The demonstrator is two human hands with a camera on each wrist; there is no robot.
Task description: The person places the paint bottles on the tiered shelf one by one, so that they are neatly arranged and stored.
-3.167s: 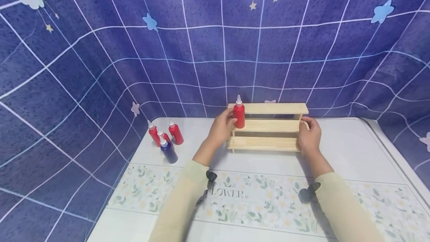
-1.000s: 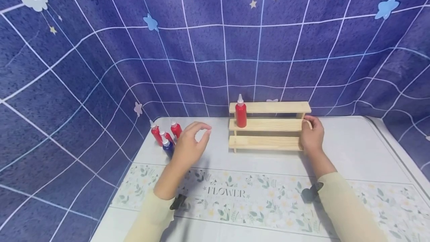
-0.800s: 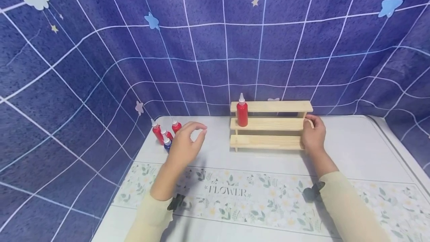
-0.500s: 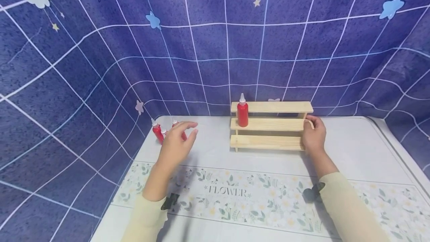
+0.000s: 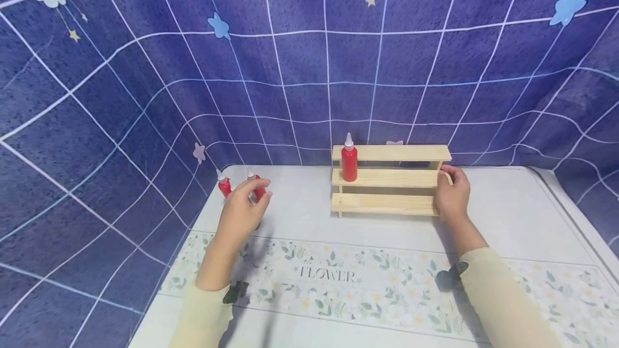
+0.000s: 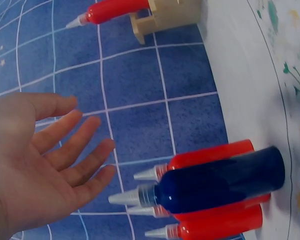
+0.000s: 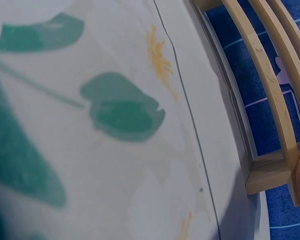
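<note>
My left hand (image 5: 238,215) hovers by the group of squeeze bottles at the left, its fingers loosely bent with nothing in them. In the left wrist view the blue squeeze bottle (image 6: 222,180) stands closest, with red squeeze bottles (image 6: 222,222) behind it; hand and bottles are apart. From the head, the hand hides the blue bottle almost wholly, and two red bottles (image 5: 224,185) show past it. My right hand (image 5: 453,195) grips the right end of the three-tier wooden shelf (image 5: 394,178). Upright on its middle tier, at the left, is one red bottle (image 5: 349,166).
A white table mat (image 5: 300,208) with a flower-printed band and the word "FLOWER" covers the surface. Behind and to the left hangs a blue gridded curtain (image 5: 290,101) with stars and clouds, close to the shelf's back.
My left hand let go of the red bottle on the middle tier, then moved left to the bottle group, over the blue bottle. The right hand stays on the shelf.
</note>
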